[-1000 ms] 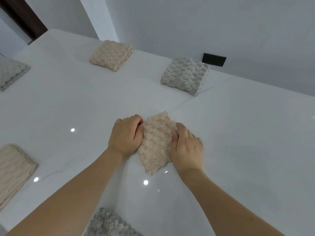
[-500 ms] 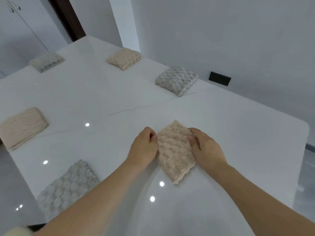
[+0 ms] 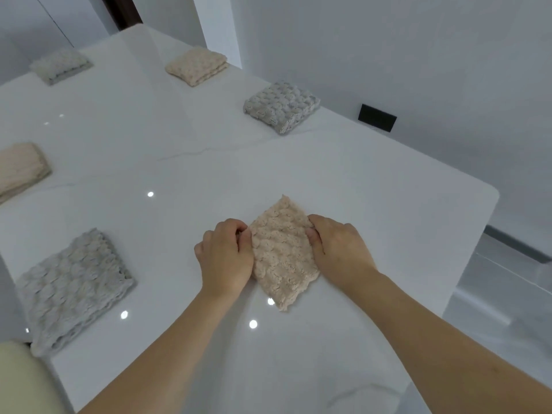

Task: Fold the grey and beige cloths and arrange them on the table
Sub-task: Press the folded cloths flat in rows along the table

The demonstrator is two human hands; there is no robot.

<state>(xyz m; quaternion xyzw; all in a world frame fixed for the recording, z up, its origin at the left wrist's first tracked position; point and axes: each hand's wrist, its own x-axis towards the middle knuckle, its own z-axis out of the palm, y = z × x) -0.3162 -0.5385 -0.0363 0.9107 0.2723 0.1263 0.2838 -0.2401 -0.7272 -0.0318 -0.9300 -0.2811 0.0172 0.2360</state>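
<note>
A folded beige knitted cloth (image 3: 282, 252) lies on the white table (image 3: 185, 222) in front of me, turned like a diamond. My left hand (image 3: 227, 258) grips its left edge with curled fingers. My right hand (image 3: 337, 249) grips its right edge, thumb on top. Other folded cloths lie around the table: a grey one (image 3: 71, 285) at the near left, a beige one (image 3: 22, 168) at the far left edge, a grey one (image 3: 61, 65) at the back left, a beige one (image 3: 197, 65) at the back, and a grey one (image 3: 282, 106) at the back right.
The table's right edge and rounded corner (image 3: 490, 192) lie just right of my hands, with the floor beyond. A black wall socket (image 3: 378, 118) sits on the wall behind. A cream chair back (image 3: 27, 380) shows at the bottom left.
My view has swung left and back, so more of the table's left side and the grey cloth there show. Both hands have kept their grip on the beige cloth's sides.
</note>
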